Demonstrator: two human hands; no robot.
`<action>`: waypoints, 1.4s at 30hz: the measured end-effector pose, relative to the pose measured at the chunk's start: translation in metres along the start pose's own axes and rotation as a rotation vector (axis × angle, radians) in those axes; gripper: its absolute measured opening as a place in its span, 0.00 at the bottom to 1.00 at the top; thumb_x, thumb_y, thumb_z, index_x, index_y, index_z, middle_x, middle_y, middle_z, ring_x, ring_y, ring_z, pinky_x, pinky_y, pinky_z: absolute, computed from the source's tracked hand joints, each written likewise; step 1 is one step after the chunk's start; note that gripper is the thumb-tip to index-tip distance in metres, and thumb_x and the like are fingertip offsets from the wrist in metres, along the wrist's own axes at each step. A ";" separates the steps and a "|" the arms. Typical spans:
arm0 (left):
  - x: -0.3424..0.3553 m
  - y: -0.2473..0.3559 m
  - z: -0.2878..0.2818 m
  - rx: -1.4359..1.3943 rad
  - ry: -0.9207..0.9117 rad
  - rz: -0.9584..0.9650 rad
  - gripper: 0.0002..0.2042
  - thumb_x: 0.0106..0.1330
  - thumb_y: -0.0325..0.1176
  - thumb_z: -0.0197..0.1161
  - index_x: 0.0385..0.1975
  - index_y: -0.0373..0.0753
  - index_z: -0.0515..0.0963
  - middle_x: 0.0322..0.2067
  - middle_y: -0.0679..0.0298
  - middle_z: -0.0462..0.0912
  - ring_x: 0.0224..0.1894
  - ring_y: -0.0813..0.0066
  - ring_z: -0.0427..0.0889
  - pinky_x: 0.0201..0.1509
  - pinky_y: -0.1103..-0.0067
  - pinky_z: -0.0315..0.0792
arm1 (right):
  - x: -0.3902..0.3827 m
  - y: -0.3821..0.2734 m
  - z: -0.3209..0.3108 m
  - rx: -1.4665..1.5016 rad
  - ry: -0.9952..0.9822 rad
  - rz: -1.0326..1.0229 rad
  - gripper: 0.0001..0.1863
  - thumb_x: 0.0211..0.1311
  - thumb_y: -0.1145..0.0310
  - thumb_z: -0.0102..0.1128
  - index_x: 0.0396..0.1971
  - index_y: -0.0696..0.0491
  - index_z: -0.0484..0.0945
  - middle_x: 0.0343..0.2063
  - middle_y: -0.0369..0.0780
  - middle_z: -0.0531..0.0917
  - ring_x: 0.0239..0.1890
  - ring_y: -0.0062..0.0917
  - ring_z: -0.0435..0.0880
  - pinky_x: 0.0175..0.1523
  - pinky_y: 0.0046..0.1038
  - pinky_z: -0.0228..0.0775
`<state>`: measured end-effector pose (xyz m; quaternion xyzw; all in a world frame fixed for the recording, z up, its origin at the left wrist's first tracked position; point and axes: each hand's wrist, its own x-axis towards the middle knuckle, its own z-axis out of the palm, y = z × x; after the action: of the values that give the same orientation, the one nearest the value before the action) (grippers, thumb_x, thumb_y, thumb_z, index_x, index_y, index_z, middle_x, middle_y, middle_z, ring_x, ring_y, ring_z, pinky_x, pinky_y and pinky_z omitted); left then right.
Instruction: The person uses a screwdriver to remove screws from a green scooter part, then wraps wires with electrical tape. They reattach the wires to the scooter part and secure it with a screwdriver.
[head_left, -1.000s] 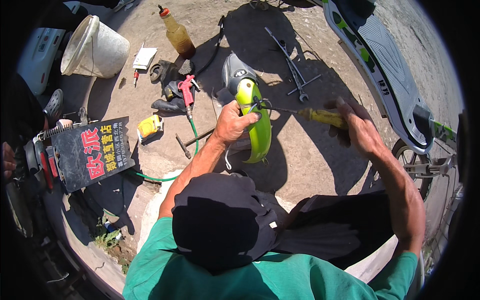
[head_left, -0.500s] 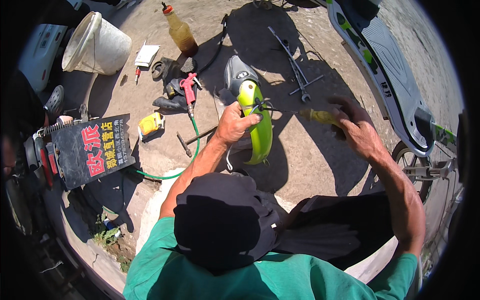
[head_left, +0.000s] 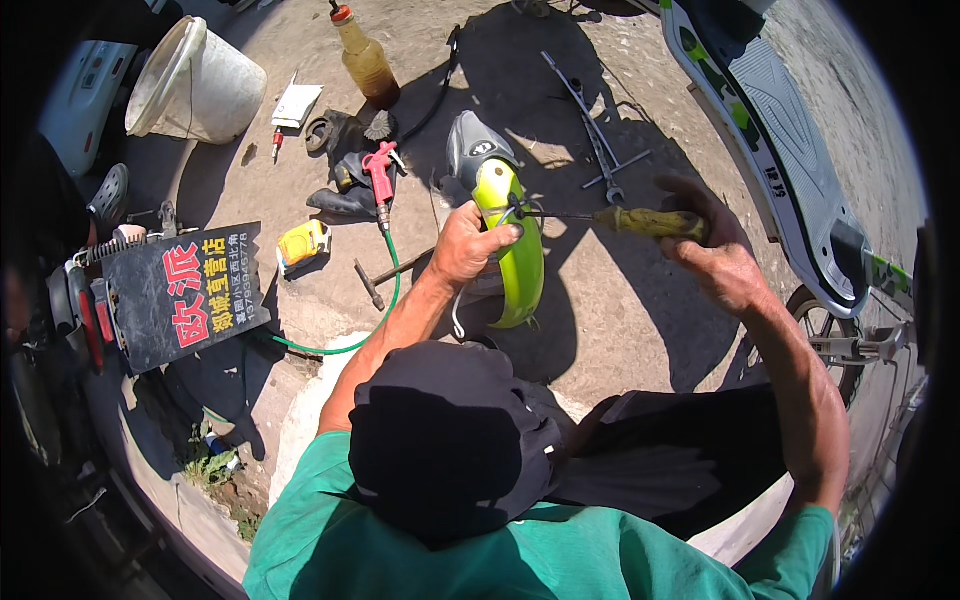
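Note:
My left hand (head_left: 465, 247) grips a lime-green mudguard (head_left: 521, 275) with a grey front end, its thumb lying across the green part near a bolt hole. A dark wire or strip is bunched at that spot. From the right, a screwdriver (head_left: 645, 222) with a worn yellow handle lies level, its thin shaft reaching the mudguard by my left thumb. The end of the handle sits in my right hand (head_left: 722, 255), the thumb below it and the fingers loosely curved above. Where exactly the screwdriver's tip ends is hard to make out.
Left of the mudguard lie a red air blow gun (head_left: 380, 172) on a green hose, a yellow-and-white box (head_left: 303, 246) and a T-handle tool (head_left: 370, 285). Farther off stand a bottle (head_left: 365, 62) and a white bucket (head_left: 212, 90). Wrenches (head_left: 600, 150) lie ahead; a scooter (head_left: 800, 150) is at right.
My right hand has loosened and shifted back along the screwdriver, so more of the yellow handle shows. My left hand and the mudguard have stayed in place.

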<state>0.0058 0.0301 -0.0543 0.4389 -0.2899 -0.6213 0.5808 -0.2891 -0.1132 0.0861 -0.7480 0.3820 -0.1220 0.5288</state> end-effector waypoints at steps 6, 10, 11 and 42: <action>0.011 -0.004 0.015 -0.087 -0.064 -0.031 0.18 0.65 0.26 0.66 0.54 0.31 0.75 0.42 0.57 0.86 0.42 0.63 0.90 0.50 0.66 0.85 | -0.009 -0.039 -0.012 0.043 -0.034 0.525 0.29 0.73 0.50 0.62 0.60 0.59 0.76 0.35 0.40 0.84 0.31 0.19 0.79 0.39 0.24 0.75; 0.004 -0.005 0.010 -0.184 -0.013 -0.070 0.17 0.65 0.27 0.67 0.52 0.32 0.77 0.41 0.57 0.86 0.40 0.65 0.89 0.48 0.68 0.85 | -0.006 -0.027 -0.009 0.089 -0.018 0.388 0.26 0.75 0.50 0.59 0.55 0.60 0.79 0.30 0.38 0.84 0.28 0.17 0.78 0.36 0.22 0.73; 0.003 -0.008 0.007 -0.206 -0.001 -0.078 0.16 0.64 0.28 0.67 0.51 0.33 0.77 0.40 0.58 0.86 0.39 0.66 0.89 0.48 0.69 0.85 | -0.006 -0.024 -0.010 0.096 -0.009 0.382 0.25 0.76 0.51 0.58 0.55 0.60 0.79 0.30 0.38 0.83 0.28 0.17 0.78 0.35 0.22 0.73; 0.009 -0.066 -0.002 -0.154 0.228 -0.118 0.19 0.83 0.46 0.50 0.48 0.35 0.80 0.39 0.68 0.83 0.42 0.81 0.80 0.48 0.80 0.74 | 0.069 0.054 0.149 -0.343 0.122 -0.066 0.14 0.60 0.64 0.70 0.42 0.56 0.83 0.37 0.46 0.87 0.39 0.42 0.88 0.45 0.41 0.80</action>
<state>-0.0231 0.0321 -0.1142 0.4772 -0.1472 -0.6209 0.6043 -0.1787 -0.0658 -0.0380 -0.8306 0.4039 -0.1173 0.3650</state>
